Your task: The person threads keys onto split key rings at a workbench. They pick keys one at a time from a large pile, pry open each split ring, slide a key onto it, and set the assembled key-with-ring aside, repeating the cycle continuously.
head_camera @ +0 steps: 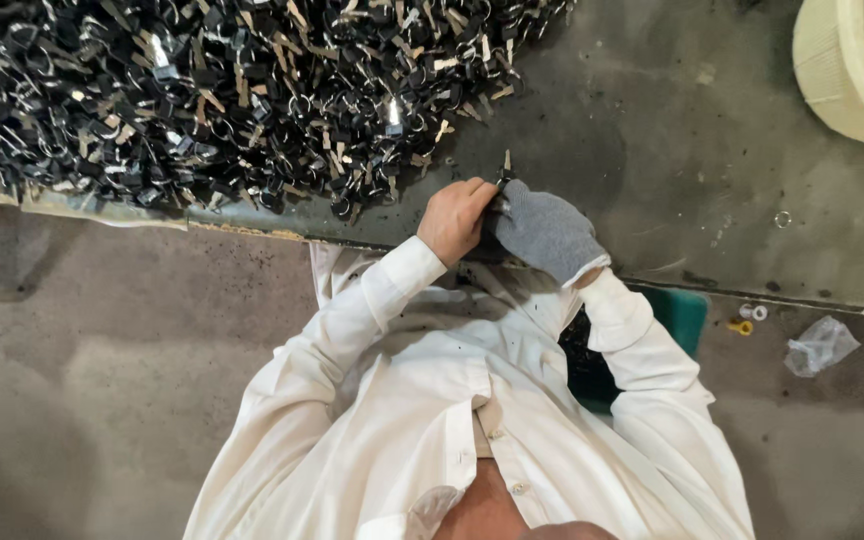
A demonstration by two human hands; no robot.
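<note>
My bare left hand [455, 217] and my right hand [544, 232], which wears a grey knit glove, meet at the near edge of a dark metal worktable [652, 160]. Together they pinch a small black metal clip part [505, 170] whose tip sticks up between the fingers. A large heap of similar black and silvery clip parts [202, 90] covers the table's left and far side, just beyond my left hand. My white shirt sleeves fill the lower middle of the view.
A cream-coloured round tub [842, 70] holding dark parts stands at the table's far right corner. A small metal ring [782, 218] lies on the table. On the concrete floor lie a crumpled clear plastic bag [820, 345] and small yellow and white rings [747, 320]. A green container [687, 315] sits under the table edge.
</note>
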